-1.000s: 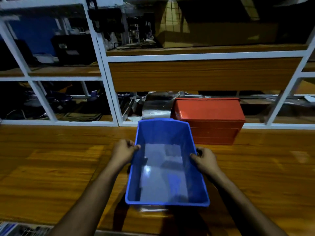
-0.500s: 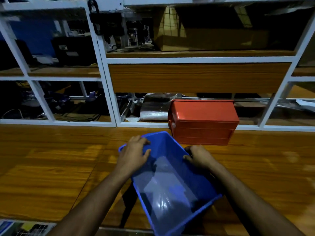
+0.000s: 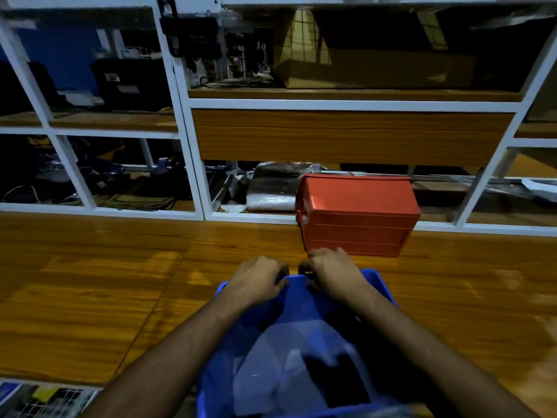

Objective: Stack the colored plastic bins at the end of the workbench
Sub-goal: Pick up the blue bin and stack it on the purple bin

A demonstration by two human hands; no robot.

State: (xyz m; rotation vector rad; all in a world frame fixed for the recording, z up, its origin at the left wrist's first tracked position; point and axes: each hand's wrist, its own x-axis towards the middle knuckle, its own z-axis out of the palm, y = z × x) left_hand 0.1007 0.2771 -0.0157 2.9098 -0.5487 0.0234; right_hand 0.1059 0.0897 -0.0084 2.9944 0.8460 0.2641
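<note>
Head view: both hands on the far rim of the blue bin

Head camera looks down over a wooden desk [image 3: 90, 297] with a white-framed shelf unit [image 3: 193, 164] standing along its far edge. At the desk's near left corner a strip of printed paper [image 3: 42, 399] shows, too blurred to read. Toward the middle of the near edge sits the blue bin [image 3: 301, 357], open side up, its far end wall pointing at the shelf unit. The left hand [image 3: 259, 280] has its fingers curled over the left part of that far rim, closed on it. The right hand [image 3: 330, 274] is just beside it, fingers likewise curled shut over the same rim, the two hands nearly touching. Pale reflections lie across the bin's inner floor. Beyond the right hand, at the far edge of the desk, the red bins [image 3: 358, 215] sit upside down as a nested stack against the shelf frame, near the blue bin but apart from it.
</note>
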